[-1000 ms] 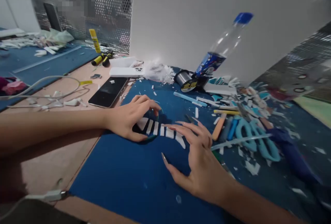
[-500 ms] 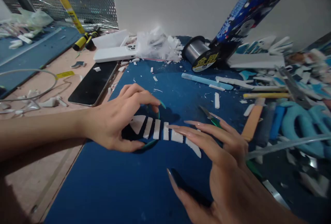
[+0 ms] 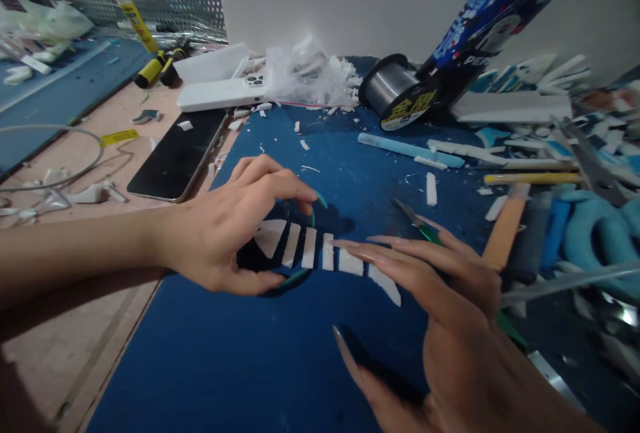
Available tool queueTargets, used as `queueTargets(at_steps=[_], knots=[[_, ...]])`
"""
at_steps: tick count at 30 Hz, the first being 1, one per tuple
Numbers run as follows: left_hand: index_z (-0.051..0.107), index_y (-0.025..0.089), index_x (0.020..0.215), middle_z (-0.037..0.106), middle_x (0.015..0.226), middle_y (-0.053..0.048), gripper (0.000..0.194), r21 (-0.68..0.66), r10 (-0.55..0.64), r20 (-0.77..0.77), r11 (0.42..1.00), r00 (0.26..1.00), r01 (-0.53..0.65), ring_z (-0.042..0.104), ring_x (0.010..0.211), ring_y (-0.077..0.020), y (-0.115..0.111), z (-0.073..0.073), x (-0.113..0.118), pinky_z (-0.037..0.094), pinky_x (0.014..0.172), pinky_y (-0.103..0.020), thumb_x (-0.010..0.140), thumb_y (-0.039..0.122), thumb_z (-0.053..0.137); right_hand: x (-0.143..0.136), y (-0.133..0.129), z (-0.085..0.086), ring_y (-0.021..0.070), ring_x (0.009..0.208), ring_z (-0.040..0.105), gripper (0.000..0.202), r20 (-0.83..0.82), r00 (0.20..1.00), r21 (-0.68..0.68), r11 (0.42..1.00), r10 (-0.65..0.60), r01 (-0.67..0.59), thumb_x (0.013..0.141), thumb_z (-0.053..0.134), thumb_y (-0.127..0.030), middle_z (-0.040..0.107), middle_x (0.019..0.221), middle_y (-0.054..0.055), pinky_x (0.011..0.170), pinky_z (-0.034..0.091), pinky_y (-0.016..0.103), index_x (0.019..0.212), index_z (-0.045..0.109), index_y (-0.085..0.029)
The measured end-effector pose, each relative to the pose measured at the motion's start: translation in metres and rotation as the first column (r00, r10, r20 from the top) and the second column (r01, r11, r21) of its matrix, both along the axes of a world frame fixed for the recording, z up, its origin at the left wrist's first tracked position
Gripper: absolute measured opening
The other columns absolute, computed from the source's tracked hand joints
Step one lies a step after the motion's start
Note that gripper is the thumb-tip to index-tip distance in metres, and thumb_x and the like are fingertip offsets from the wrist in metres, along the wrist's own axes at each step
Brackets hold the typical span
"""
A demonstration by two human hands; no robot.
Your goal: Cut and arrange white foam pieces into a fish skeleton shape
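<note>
A row of flat white pieces lies on a blue mat point(image 3: 240, 360): a pointed piece point(image 3: 271, 238), several narrow strips point(image 3: 309, 248), a wider block point(image 3: 351, 262) and a curved end piece point(image 3: 385, 285). My left hand point(image 3: 245, 226) arches around the row's left end, thumb and fingers apart, with long green nails. My right hand point(image 3: 440, 300) is spread, its index fingertip at the strip point(image 3: 328, 251) near the middle; contact is unclear. Beyond its fingers a green-handled craft knife point(image 3: 431, 233) shows its blade; its handle runs behind the hand, and I cannot tell whether it is held.
A black phone point(image 3: 177, 156) lies at left, with a white phone-shaped block point(image 3: 220, 93) and plastic bag point(image 3: 303, 76) behind. Further right are a line spool point(image 3: 393, 90), a tilted blue bottle point(image 3: 480, 26), a light-blue strip point(image 3: 400, 148), blue-handled scissors point(image 3: 585, 233) and white scraps.
The view has shifted slightly, so the hands and white pieces appear a little further right. Both hands keep almost the same pose over the row.
</note>
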State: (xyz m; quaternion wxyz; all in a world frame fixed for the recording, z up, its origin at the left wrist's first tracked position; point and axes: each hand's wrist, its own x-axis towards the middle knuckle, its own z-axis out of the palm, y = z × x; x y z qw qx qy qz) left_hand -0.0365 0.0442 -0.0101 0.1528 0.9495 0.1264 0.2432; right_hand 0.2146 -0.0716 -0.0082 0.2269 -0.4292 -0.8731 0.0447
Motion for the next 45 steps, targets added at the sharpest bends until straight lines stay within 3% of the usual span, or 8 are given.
queueTargets(at_steps=[15,22,29,45], knots=[[0.033,0.017,0.130,0.055,0.106,-0.012,0.064,-0.010,-0.013,-0.014,1.000,1.000,0.012,0.046,0.095,-0.0291,0.0009,0.0023,0.0003,0.044,0.076,-0.047,0.077,0.040,0.061,-0.0010,0.0010,0.0010,0.0272,0.121,0.045,0.049,0.015,1.000,-0.021,1.000,-0.004,0.004,0.090,0.056,-0.029,0.059,0.123,0.014,0.114,0.026,0.050,0.131,0.039,-0.009],[0.031,0.015,0.129,0.053,0.106,-0.013,0.063,-0.012,-0.037,-0.043,0.999,0.998,0.037,0.047,0.096,-0.0290,0.0015,0.0057,0.0012,0.044,0.076,-0.047,0.079,0.039,0.060,-0.0023,0.0005,0.0018,0.0270,0.123,0.044,0.049,0.018,1.000,-0.017,1.000,-0.022,0.022,0.089,0.056,-0.033,0.060,0.123,0.013,0.111,0.029,0.048,0.130,0.041,-0.011],[0.033,0.011,0.129,0.053,0.110,-0.015,0.065,-0.003,-0.009,-0.029,1.000,1.000,0.008,0.046,0.099,-0.0304,-0.0002,0.0024,-0.0003,0.043,0.080,-0.048,0.077,0.036,0.064,-0.0046,0.0023,0.0004,0.0294,0.127,0.042,0.044,-0.005,1.000,0.009,1.000,-0.016,0.016,0.090,0.052,-0.031,0.059,0.128,0.013,0.109,0.030,0.052,0.128,0.042,-0.011],[0.033,0.017,0.131,0.054,0.108,-0.012,0.065,0.014,-0.009,-0.011,1.000,1.000,0.009,0.046,0.098,-0.0294,0.0026,-0.0016,-0.0013,0.044,0.078,-0.047,0.077,0.042,0.061,-0.0038,0.0009,0.0012,0.0294,0.126,0.044,0.042,-0.002,1.000,0.000,1.000,-0.012,0.012,0.091,0.052,-0.030,0.059,0.126,0.014,0.106,0.034,0.054,0.128,0.041,-0.012]])
